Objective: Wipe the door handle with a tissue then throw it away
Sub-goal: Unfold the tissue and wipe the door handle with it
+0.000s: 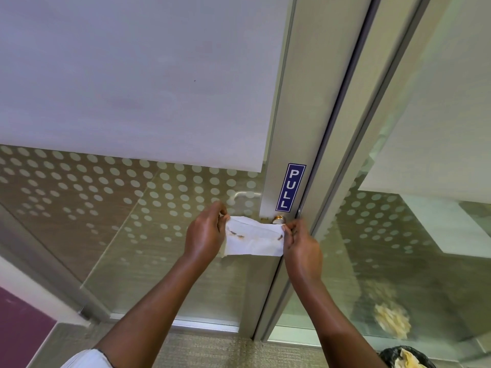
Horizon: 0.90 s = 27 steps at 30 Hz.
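A white tissue (255, 240) with brown smears is stretched flat between both hands, just in front of the door frame. My left hand (206, 235) pinches its left edge and my right hand (301, 248) pinches its right edge. Right behind the tissue's top edge a brass-coloured lock cylinder (278, 219) sticks out of the aluminium door frame (297, 115). A white lever handle (243, 195) shows through the glass on the far side of the door. The near-side handle is hidden behind the tissue, if there is one.
A blue PULL sign (290, 187) is stuck on the frame above the hands. Dotted frosted glass (106, 187) fills the door and side panel. A bin with a black liner (403, 357) holding crumpled paper sits at the bottom right on the carpet.
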{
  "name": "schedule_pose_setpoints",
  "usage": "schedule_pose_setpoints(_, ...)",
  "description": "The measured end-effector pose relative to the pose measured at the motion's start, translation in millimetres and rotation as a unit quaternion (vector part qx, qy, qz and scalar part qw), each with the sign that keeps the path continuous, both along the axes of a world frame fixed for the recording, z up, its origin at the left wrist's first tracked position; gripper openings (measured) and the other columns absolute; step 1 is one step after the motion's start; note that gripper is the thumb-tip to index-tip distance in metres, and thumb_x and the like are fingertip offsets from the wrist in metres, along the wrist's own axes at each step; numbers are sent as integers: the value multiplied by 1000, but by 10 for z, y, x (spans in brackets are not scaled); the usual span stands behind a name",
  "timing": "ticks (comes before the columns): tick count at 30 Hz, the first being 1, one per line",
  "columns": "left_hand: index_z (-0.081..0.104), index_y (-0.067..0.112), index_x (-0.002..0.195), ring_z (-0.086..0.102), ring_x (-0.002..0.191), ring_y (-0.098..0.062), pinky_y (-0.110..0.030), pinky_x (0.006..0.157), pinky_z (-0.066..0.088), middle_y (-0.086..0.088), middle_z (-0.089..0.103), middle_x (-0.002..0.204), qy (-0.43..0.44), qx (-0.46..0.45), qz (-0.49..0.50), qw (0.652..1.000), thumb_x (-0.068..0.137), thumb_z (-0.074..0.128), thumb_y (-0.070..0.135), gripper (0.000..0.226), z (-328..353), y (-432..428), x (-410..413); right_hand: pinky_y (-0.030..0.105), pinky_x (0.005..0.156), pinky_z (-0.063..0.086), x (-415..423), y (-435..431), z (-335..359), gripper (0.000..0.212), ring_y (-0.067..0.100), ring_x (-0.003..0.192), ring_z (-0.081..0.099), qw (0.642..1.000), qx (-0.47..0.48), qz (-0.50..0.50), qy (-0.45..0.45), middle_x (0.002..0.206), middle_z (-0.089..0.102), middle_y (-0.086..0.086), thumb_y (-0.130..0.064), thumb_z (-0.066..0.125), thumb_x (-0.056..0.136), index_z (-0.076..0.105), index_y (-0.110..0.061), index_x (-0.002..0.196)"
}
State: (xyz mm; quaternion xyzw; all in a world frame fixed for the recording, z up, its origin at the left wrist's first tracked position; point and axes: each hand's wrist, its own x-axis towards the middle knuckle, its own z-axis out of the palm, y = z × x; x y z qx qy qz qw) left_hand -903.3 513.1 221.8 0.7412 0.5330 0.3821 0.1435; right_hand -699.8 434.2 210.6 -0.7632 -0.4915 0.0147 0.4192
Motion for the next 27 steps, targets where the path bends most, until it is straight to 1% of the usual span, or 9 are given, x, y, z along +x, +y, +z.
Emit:
schedule_pose_setpoints(3, 70, 5, 110, 60, 73, -23, -36, 58, 51, -5, 67, 97, 25, 28, -7, 999, 97, 66, -5, 17, -24, -52, -58, 37, 53, 48, 12, -37, 10, 14, 36, 67, 64, 1000, 11, 2, -6, 75, 68, 9, -32, 54, 100, 55, -18, 103)
schedule_pose_setpoints(6, 73, -1, 111, 62, 79, -29, -43, 60, 54, -13, 66, 101, 67, 88, -24, 994, 85, 67, -16, 32, -46, -75, -115, 32, 56, 46, 25, -73, 62, 11, 30, 72, 65, 999, 44, -7, -30, 85, 70, 5, -25, 54, 100, 57, -19, 108)
schedule_pose_setpoints(11, 73, 7, 108, 56, 91, -25, -38, 75, 46, -7, 62, 101, 130, 163, -113, 972, 89, 50, 16, 31, -25, -107, -137, 25, 72, 46, -128, -110, 245, 16, 14, 92, 62, 984, 120, 106, -82, 103, 66, -3, -15, 52, 100, 60, -20, 113)
schedule_pose_setpoints(13, 74, 9, 104, 57, 93, -25, -37, 77, 43, -5, 62, 102, 152, 161, -144, 964, 89, 49, 20, 31, -55, -141, -133, 26, 77, 52, -242, -106, 273, 21, 10, 91, 66, 978, 123, 163, 46, 99, 69, -7, -12, 49, 101, 60, -21, 117)
schedule_pose_setpoints(16, 74, 10, 100, 58, 92, -25, -40, 76, 45, -5, 63, 103, 155, 148, -149, 965, 88, 49, 21, 30, -91, -158, -137, 29, 74, 55, -392, -88, 321, 26, 18, 81, 70, 925, 131, 203, 294, 89, 73, 4, -6, 44, 103, 58, -22, 118)
schedule_pose_setpoints(20, 74, 10, 104, 59, 94, -24, -41, 78, 49, -4, 63, 105, 152, 145, -150, 966, 90, 49, 22, 31, -103, -161, -143, 34, 79, 58, -423, -82, 308, 28, 20, 87, 71, 909, 121, 209, 339, 91, 74, 7, -1, 43, 102, 57, -19, 118)
schedule_pose_setpoints(23, 74, 10, 107, 59, 97, -23, -40, 80, 49, -5, 64, 108, 150, 146, -155, 965, 92, 50, 23, 31, -116, -161, -161, 28, 82, 56, -414, -102, 278, 27, 15, 90, 69, 937, 113, 209, 256, 92, 72, 0, -1, 47, 97, 60, -17, 116)
schedule_pose_setpoints(25, 73, 10, 109, 59, 97, -23, -39, 80, 48, -5, 64, 110, 155, 148, -161, 963, 92, 51, 23, 31, -117, -156, -172, 23, 83, 52, -406, -91, 243, 24, 9, 95, 65, 966, 110, 215, 98, 99, 68, -9, -6, 52, 95, 63, -17, 114)
schedule_pose_setpoints(27, 72, 10, 111, 60, 97, -24, -39, 80, 47, -6, 63, 112, 156, 149, -167, 962, 93, 52, 24, 31, -107, -148, -185, 25, 85, 48, -432, -64, 187, 21, 10, 101, 59, 968, 89, 229, -59, 108, 63, -7, -16, 53, 98, 62, -18, 117)
